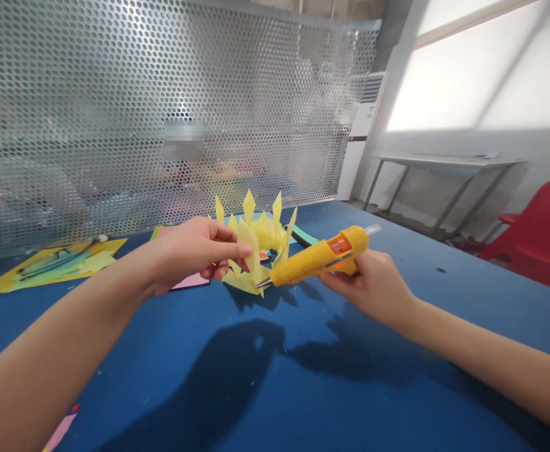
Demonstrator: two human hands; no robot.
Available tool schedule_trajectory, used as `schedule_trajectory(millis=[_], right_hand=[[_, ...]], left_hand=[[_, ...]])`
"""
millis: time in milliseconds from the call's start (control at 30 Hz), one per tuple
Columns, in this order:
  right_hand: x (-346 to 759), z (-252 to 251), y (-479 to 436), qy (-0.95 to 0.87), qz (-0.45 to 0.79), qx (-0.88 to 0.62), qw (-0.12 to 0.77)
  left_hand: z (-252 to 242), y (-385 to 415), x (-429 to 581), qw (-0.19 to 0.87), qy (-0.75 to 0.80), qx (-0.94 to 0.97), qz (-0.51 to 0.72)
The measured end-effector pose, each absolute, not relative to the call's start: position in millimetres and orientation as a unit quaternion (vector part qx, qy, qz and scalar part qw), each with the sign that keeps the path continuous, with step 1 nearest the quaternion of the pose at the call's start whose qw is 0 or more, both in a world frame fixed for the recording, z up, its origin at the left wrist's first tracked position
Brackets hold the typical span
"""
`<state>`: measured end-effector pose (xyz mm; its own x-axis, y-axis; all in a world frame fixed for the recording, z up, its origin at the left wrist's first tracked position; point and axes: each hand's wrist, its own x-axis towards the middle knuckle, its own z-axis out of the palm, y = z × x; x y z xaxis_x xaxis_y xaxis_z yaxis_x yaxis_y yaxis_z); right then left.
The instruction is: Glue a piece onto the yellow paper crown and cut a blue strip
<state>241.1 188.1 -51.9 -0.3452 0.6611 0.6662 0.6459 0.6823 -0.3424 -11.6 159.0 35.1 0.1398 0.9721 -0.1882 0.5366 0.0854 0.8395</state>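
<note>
A yellow paper crown (268,237) with pointed, diamond-shaped tips stands as a ring on the blue table. My left hand (206,248) is closed at its near left side, pinching one of its pale yellow points between thumb and fingers. In my right hand (373,285) is a yellow glue gun (319,256), gripped by its handle, with a clear glue stick (373,229) poking out of the back. The metal nozzle (264,284) points left and meets the lower near part of the crown, though whether it touches the paper I cannot tell.
Yellow and green paper sheets (91,258) with dark strips on top lie at the left. Pink paper (193,280) rests behind my left hand. A perforated metal screen (138,94) borders the table's far side. A red chair (539,232) stands at the right.
</note>
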Motion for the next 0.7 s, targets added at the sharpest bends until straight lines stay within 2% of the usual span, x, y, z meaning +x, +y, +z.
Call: schedule_trajectory(millis=[700], right_hand=[[244.8, -55.0, 188.6, -0.834, -0.025, -0.3, 0.463]], left_hand=[[38.8, 157.3, -12.4, 0.481, 0.579, 0.606, 0.258]])
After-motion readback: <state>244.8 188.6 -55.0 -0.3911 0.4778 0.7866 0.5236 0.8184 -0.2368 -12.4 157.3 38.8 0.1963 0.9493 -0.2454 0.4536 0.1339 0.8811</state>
